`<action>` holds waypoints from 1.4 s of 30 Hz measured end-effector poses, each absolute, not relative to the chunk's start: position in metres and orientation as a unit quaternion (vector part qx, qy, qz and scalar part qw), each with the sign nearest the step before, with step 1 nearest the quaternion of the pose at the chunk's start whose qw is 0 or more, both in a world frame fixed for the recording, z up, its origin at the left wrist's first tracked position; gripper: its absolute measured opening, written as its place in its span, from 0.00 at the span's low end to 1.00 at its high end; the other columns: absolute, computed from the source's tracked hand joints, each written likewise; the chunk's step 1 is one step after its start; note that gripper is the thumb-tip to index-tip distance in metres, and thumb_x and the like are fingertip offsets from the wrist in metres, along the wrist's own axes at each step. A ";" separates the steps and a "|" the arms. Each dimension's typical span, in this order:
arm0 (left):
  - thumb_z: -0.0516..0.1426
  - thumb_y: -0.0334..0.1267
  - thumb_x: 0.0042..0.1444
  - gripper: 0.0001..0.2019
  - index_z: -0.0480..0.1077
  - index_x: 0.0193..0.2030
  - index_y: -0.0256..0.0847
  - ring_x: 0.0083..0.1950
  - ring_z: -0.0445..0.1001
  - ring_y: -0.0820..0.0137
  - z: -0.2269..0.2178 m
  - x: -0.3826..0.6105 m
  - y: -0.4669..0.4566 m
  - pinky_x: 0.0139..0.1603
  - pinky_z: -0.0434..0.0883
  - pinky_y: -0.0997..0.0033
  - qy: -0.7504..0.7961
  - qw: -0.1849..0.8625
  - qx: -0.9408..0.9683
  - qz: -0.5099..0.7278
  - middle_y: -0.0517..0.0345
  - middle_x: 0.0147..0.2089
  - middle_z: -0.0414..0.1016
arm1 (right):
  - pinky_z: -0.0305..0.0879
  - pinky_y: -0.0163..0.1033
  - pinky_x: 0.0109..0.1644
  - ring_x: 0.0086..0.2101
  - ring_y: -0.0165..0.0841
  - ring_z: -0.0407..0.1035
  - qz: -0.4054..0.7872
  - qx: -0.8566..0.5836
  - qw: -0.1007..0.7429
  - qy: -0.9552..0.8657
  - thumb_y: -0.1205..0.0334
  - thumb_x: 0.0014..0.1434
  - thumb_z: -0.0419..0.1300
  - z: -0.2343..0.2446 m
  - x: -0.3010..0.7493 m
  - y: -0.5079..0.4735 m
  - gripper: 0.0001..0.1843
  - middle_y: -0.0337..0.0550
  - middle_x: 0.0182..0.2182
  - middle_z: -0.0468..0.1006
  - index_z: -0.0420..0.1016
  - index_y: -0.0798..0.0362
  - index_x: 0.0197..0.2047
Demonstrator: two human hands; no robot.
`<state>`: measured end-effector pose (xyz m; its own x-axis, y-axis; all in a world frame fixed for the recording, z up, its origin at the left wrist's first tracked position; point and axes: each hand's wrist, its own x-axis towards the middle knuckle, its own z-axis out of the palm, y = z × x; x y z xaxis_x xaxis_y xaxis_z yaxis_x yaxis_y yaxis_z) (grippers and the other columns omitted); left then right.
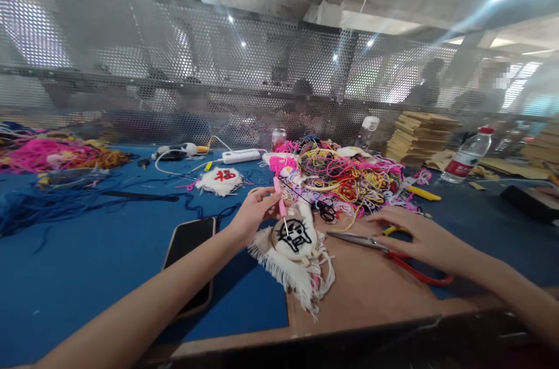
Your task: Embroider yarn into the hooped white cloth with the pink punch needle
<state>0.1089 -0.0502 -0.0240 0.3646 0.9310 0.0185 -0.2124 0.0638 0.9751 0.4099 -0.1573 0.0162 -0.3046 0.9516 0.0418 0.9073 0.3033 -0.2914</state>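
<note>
The only writing that can be read is a red Chinese character, 福, on a white fringed patch (224,177) lying on the blue table (87,252). The plastic water bottle (467,156) at the far right has a red label, but its print is too small to make out.

The left hand (253,213) pinches a pink punch needle (279,200) between thumb and fingertips. The needle's long axis is nearly upright. The handle leans slightly up and left, and the metal tip points down onto the embroidery hoop (296,236), which holds white cloth with a black stitched design. The hoop rests on a brown board (371,293) at the near edge.

The right hand (419,238) lies with its fingers loosely spread over the red-handled scissors (384,249), not closed around them. The scissors lie flat on the board, with the blades pointing left toward the hoop.

A dark phone (190,258) sits left of the hoop, and a tangle of coloured yarn (345,174) lies behind it.
</note>
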 end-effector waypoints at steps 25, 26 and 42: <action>0.47 0.38 0.57 0.11 0.65 0.44 0.38 0.40 0.67 0.68 -0.013 0.101 -0.060 0.40 0.63 0.69 0.395 0.128 0.811 0.412 0.52 0.39 0.69 | 0.46 0.28 0.16 0.15 0.21 0.52 0.441 -0.394 0.648 -0.480 0.49 0.51 0.57 -0.022 0.287 -0.059 0.15 0.29 0.13 0.59 0.62 0.53 0.27; 0.47 0.39 0.57 0.10 0.66 0.37 0.38 0.38 0.66 0.67 -0.015 0.100 -0.056 0.37 0.62 0.69 0.421 0.121 0.828 0.350 0.53 0.35 0.68 | 0.46 0.28 0.16 0.14 0.21 0.51 0.440 -0.389 0.663 -0.464 0.49 0.51 0.57 -0.021 0.295 -0.056 0.16 0.29 0.13 0.59 0.61 0.53 0.25; 0.53 0.52 0.48 0.17 0.63 0.28 0.38 0.28 0.61 0.74 -0.031 0.101 -0.045 0.29 0.58 0.75 0.445 0.425 0.766 0.185 0.62 0.26 0.63 | 0.51 0.27 0.17 0.15 0.21 0.55 0.441 -0.343 0.700 -0.444 0.54 0.51 0.59 -0.005 0.313 -0.049 0.13 0.29 0.16 0.64 0.60 0.51 0.29</action>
